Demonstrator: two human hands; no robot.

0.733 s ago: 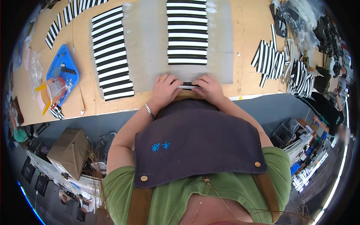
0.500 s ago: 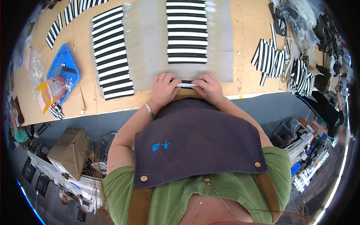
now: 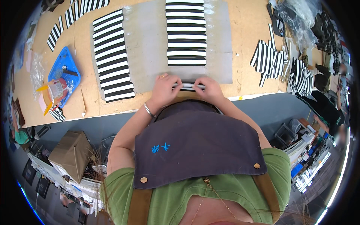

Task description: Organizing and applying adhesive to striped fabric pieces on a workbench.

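Near the table's front edge, my left hand and my right hand pinch the two ends of a short black-and-white strip. The fingers cover its ends, and its middle shows between them. Just beyond my hands, a column of black-and-white strips lies side by side on a grey sheet. Another column of striped strips runs along the sheet's left edge, slightly fanned.
At left, a blue tray holds a tub with yellow-handled tools. A loose pile of striped strips lies at right, a second striped heap beside it. Clear plastic bags sit at far right. Another person stands beyond the table's right end.
My hands still grip the strip near the table edge, and its dark and white bands now show differently between my fingers. The whole view has shifted slightly.
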